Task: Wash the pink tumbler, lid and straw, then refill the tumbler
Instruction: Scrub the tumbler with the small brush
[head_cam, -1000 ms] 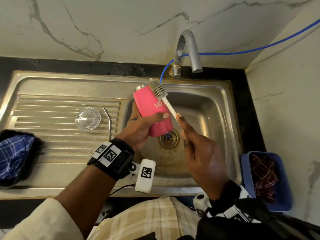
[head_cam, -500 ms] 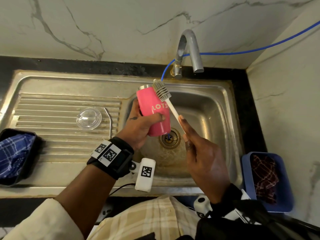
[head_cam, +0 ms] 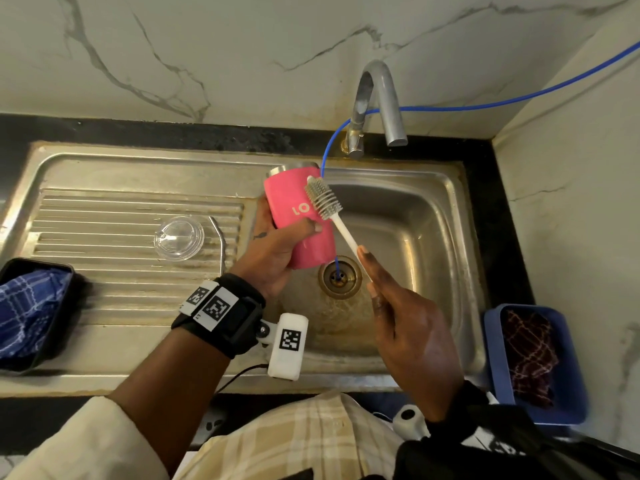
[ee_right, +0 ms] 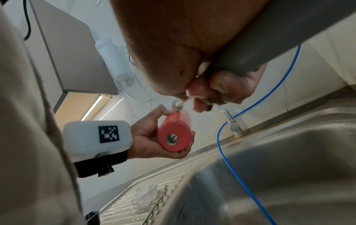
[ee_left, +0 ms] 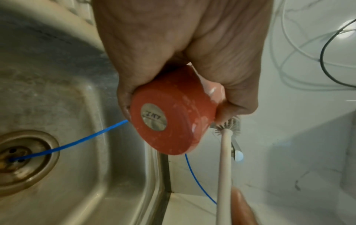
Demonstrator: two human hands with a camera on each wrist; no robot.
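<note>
My left hand [head_cam: 277, 251] grips the pink tumbler [head_cam: 294, 206] over the sink basin [head_cam: 433, 237], tilted with its open steel rim toward the back wall. Its base [ee_left: 169, 121] faces the left wrist camera. My right hand [head_cam: 398, 306] pinches the white handle of a bottle brush [head_cam: 323, 197], whose bristle head lies against the tumbler's outer side near the rim. The clear lid [head_cam: 179, 238] and the bent metal straw [head_cam: 220, 244] lie on the ribbed drainboard to the left.
A grey tap [head_cam: 379, 102] stands behind the basin, no water running. A blue hose [head_cam: 485, 105] runs from the right wall down into the drain [head_cam: 339, 277]. A black tub with blue cloth [head_cam: 31, 310] sits left, a blue tub with dark cloth [head_cam: 530, 362] right.
The brush head has slid along the tumbler's side, first up toward the rim, then back down over the lettering. The left hand keeps its grip and has turned the tumbler slightly.
</note>
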